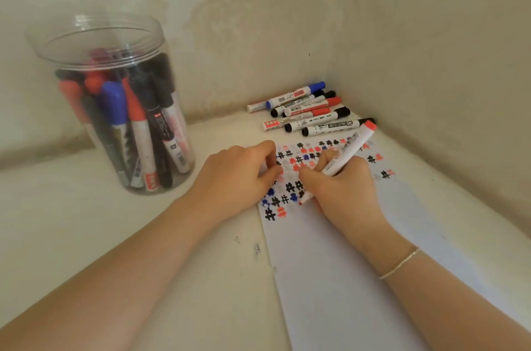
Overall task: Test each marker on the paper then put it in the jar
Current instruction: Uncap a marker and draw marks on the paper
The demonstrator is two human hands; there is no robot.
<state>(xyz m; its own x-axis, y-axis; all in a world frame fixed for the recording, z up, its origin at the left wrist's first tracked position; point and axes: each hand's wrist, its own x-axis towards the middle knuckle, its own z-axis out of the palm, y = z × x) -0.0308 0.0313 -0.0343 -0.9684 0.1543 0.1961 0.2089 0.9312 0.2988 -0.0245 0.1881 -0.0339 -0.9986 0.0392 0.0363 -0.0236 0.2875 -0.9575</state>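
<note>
Red marker gripped in right hand, tip on paper, left hand beside

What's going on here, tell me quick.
A person is testing markers. The right hand holds a red marker with its tip on the paper, which already carries rows of black, red and blue marks. The left hand steadies the paper's edge. The jar holds many markers; a pile of markers lies beyond the paper.

head view | worn high, faces forward and down | near | wide-angle over the hands
</note>
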